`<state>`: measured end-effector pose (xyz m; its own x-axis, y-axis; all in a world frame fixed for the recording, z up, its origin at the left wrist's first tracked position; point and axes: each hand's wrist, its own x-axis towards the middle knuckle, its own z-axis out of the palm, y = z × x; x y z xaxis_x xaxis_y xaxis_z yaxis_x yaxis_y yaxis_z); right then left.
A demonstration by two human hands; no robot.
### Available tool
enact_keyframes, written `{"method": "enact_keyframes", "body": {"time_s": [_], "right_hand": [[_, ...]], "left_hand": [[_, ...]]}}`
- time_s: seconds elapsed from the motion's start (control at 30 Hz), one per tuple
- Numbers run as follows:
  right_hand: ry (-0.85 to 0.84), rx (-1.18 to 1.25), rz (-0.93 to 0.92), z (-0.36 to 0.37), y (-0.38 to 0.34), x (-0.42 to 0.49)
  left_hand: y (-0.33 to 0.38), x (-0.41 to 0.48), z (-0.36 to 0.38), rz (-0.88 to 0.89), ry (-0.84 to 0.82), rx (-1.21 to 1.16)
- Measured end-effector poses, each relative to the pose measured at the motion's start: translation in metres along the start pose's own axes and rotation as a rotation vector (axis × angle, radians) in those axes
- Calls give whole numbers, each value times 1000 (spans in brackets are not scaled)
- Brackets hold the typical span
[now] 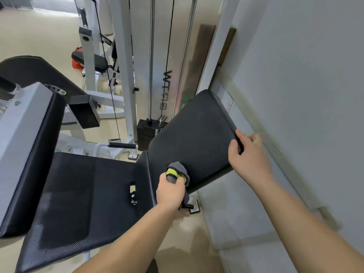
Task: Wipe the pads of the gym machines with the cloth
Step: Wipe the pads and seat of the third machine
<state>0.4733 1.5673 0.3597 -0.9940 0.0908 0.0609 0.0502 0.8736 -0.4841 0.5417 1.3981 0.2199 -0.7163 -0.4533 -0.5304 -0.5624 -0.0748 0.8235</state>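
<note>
left hand (170, 191): bare | right hand (249, 154): bare | left forearm (128, 239): bare to frame edge | right forearm (305, 219): bare to frame edge, blurred

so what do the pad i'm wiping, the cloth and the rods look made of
The pad looks like black vinyl or faux leather, probably over foam: its surface is matte and finely grained.
The cloth is a soft grey fabric with yellow-green trim, perhaps microfibre: it bunches into folds in the left hand.
The rods are bare polished metal, probably steel: they are silvery with bright highlights.
</note>
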Motion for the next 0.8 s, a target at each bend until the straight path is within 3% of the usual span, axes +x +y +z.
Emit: {"method": "enact_keyframes", "body": {"time_s": [0.1,0.17,0.27,0.33,0.47,0.63,0.8], "right_hand": [[4,25,35,-7,-9,15],[12,80,14,-13,-15,31],[-36,103,17,-22,-25,54],[-86,105,20,-23,-35,69],[-80,99,7,-7,-64,109],[-138,8,47,15,-106,175],[-150,-56,116,19,-112,216]], "left_hand": [[67,-5,14,267,-174,-126],[94,-2,22,512,-247,18],[83,31,14,704,-263,328],[69,68,1,689,-214,395],[91,137,-19,385,-160,369],[195,190,-19,491,-231,80],[296,205,6,709,-739,176]]}}
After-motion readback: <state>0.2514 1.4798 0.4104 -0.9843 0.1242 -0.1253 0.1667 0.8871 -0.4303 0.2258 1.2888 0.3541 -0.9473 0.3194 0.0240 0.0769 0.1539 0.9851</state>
